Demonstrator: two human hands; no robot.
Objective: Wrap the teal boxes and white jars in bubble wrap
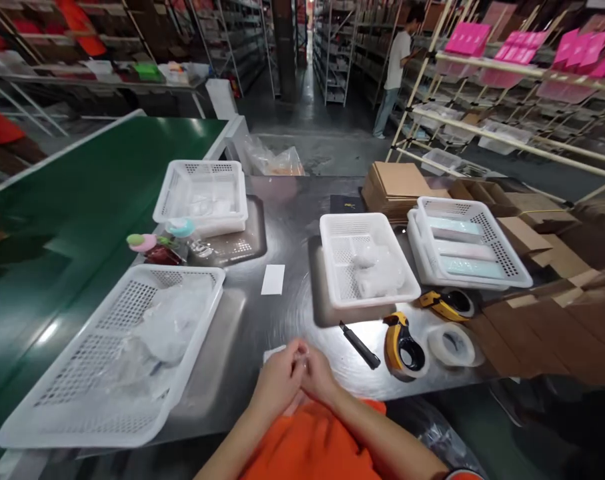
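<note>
Close to my body, at the table's front edge, my left hand (281, 375) and my right hand (318, 375) meet with fingers curled together. Something small and pale may be between them, but the fingers hide it. Beside my left hand, partly covered by it, lies a white paper piece (271, 353). A white card (273, 279) rests flat on the metal table further up. To the right of my hands are a black utility knife (359, 345), a yellow tape dispenser (405, 347) and a roll of clear tape (451, 345).
A white basket (89, 443) with plastic bags stands left, another basket (327, 250) with wrapped rolls centre right. Stacked baskets (519, 270) hold pale boxes. Bottles with coloured caps (155, 247) stand by the green conveyor (77, 193). Folded cardboard (399, 180) lies behind. A person (396, 63) stands near shelves.
</note>
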